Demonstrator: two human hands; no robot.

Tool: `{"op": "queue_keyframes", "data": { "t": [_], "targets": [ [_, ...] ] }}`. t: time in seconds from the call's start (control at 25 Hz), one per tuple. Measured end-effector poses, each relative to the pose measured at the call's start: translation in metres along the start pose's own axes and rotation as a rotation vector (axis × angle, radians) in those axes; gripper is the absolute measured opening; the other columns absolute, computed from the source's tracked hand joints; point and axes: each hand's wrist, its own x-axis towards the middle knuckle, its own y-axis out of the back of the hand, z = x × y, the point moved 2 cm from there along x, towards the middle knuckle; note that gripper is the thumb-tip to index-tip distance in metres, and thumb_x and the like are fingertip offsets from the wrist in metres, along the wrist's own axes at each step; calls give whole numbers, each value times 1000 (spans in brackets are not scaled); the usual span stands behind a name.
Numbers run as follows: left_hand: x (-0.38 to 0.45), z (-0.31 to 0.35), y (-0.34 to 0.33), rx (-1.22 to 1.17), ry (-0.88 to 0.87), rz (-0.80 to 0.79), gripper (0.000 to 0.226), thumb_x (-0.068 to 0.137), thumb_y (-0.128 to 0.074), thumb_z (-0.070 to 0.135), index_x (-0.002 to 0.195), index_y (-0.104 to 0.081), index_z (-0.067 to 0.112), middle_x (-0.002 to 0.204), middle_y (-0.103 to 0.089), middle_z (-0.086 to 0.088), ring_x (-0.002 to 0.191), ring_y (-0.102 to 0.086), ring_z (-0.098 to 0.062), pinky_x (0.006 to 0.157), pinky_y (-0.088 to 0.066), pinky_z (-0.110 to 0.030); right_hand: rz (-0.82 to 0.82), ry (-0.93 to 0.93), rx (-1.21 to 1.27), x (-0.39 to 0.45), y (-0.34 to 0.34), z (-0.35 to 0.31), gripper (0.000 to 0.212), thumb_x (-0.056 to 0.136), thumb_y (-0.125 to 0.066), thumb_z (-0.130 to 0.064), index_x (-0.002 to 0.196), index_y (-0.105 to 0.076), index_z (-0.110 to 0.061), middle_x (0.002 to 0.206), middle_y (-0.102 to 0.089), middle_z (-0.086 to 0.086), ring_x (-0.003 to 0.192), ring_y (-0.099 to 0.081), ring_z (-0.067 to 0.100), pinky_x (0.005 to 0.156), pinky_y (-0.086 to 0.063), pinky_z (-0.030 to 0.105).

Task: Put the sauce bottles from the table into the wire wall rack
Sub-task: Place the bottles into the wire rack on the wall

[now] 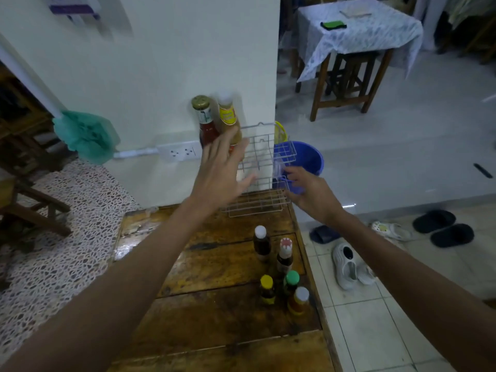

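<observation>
A person's two bare arms reach forward over a worn wooden table (214, 304) toward a white wire wall rack (264, 157) fixed low on a pale wall at the table's far edge. Two tall sauce bottles already stand at the rack's left end: a red sauce bottle with a gold cap (206, 122) and an orange-brown sauce bottle with a white cap (228, 114). The left hand (222, 167) is spread open, fingers apart, just in front of these two, holding nothing. The right hand (308, 189) is loosely open and empty beside the rack's right end. Five smaller sauce bottles (281, 269) remain clustered upright on the table's right side, nearer the person. The job looks under halfway done: two bottles racked, five left to carry over.
</observation>
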Motion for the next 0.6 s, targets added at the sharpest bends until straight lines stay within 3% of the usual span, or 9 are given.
{"op": "queue_keyframes", "data": {
  "t": [0.12,0.28,0.36,0.4,0.48,0.56,0.6],
  "targets": [
    [-51,16,-44,-140,152,-205,71,93,-66,53,152,-39,23,156,-43,-6,142,-42,-27,116,-33,-46,-76,-87,3,-57,-7,29,52,89,-76,-25,133,-49,-36,114,-56,-22,100,-60,2,77,-46,13],
    [-102,19,-101,-583,589,-518,86,89,-75,51,158,-31,27,155,-48,-5,138,-49,-22,110,-46,-43,-264,-120,84,-98,-32,62,56,88,-76,-17,127,-47,-44,109,-60,-23,103,-64,5,76,-53,12],
    [-119,23,-123,-710,683,-601,93,85,-81,47,160,-30,28,162,-40,-3,145,-42,-23,113,-42,-43,-366,-156,159,-107,-52,78,49,88,-76,-23,128,-51,-37,115,-66,-12,107,-65,9,87,-58,27],
    [-127,25,-135,-769,689,-619,94,84,-83,46,160,-30,32,164,-37,1,148,-38,-21,114,-40,-41,-399,-193,220,-109,-64,84,52,86,-79,-29,130,-52,-37,120,-66,-10,110,-65,7,92,-58,36],
    [-135,26,-149,-846,715,-578,94,77,-87,48,156,-37,36,160,-40,8,143,-42,-13,109,-41,-35,-417,-207,353,-103,-85,83,78,78,-86,-41,142,-44,-42,133,-62,-11,120,-61,6,99,-54,45],
    [-123,19,-142,-1017,923,-422,96,55,-94,60,139,-56,35,147,-53,5,119,-59,-3,94,-50,-25,-380,-153,441,-81,-100,76,110,69,-94,-42,155,-25,-38,152,-48,-10,138,-48,12,108,-46,49],
    [-117,17,-138,-1145,1028,-341,108,43,-96,62,139,-57,33,145,-56,1,112,-64,-2,91,-55,-26,-385,-129,436,-74,-105,72,119,67,-95,-44,158,-18,-37,158,-39,-9,144,-41,14,112,-41,50]
  ]
}}
